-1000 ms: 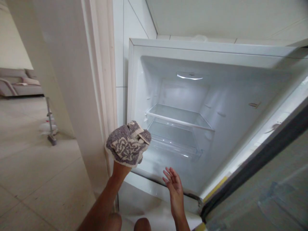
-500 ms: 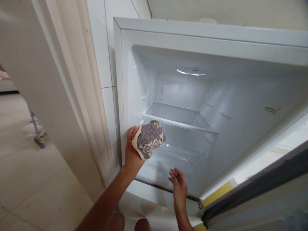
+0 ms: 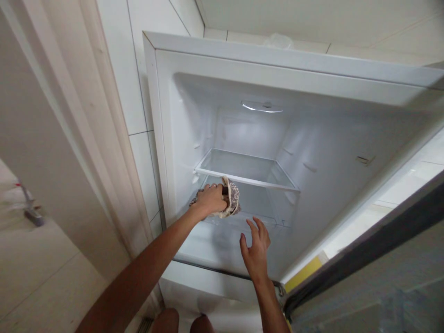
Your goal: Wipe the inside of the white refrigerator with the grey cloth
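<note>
My left hand [image 3: 211, 198] is closed round a grey and cream patterned cloth [image 3: 231, 200], reaching into the open white fridge [image 3: 180, 125] just under its glass shelf [image 3: 243, 171]. The cloth presses near the shelf's front left edge, above a clear drawer [image 3: 258, 210]. My right hand [image 3: 255, 249] hovers open with fingers spread, a little right of the cloth, in front of the drawer and above the fridge floor. It holds nothing.
The fridge door [image 3: 378, 259] stands open at the right, with a dark edge and a yellow label. A white tiled wall [image 3: 138, 92] and a door frame [image 3: 86, 129] stand at the left. A mop [image 3: 29, 208] lies on the tiled floor far left. My knees [image 3: 183, 321] show at the bottom.
My left hand has carried the cloth forward into the fridge, up to the glass shelf. My right hand has risen slightly toward the drawer. The view has shifted closer to the fridge.
</note>
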Available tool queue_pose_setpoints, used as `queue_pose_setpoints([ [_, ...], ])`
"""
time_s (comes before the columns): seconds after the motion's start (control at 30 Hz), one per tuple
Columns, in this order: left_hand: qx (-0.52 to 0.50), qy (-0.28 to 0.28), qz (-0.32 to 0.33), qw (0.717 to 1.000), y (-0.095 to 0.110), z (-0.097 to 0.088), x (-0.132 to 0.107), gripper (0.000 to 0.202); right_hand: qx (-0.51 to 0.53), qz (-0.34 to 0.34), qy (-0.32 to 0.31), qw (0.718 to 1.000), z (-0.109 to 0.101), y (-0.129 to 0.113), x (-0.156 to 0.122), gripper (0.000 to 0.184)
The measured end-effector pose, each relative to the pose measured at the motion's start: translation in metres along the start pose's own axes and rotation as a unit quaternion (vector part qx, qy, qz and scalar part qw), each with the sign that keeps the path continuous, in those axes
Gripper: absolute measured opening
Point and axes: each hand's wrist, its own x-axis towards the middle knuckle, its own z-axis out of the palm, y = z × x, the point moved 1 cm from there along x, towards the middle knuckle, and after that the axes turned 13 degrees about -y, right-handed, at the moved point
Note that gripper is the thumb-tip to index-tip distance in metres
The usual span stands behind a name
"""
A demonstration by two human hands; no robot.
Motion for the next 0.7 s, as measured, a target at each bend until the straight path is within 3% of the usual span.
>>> queue_pose_setpoints([
  [0.17, -0.006, -0.129, 0.032, 0.991, 0.01, -0.003, 0.057, 0.061, -0.033, -0.02, -0.02, 0.999, 0.008, 0.004, -0.009, 0.048],
  [0.33, -0.005, -0.246, 0.12, 0.962, 0.014, 0.014, 0.094, 0.056, -0.086, 0.003, -0.046, 0.995, 0.007, -0.003, -0.009, 0.069],
  [0.5, 0.019, -0.285, 0.195, 0.938, 0.023, 0.032, 0.126, 0.077, -0.123, 0.009, -0.068, 0.99, 0.008, -0.011, -0.011, 0.073],
  [0.7, 0.05, -0.293, 0.251, 0.921, 0.073, 0.054, 0.154, 0.081, -0.134, 0.029, -0.076, 0.988, 0.009, -0.018, -0.011, 0.072],
])
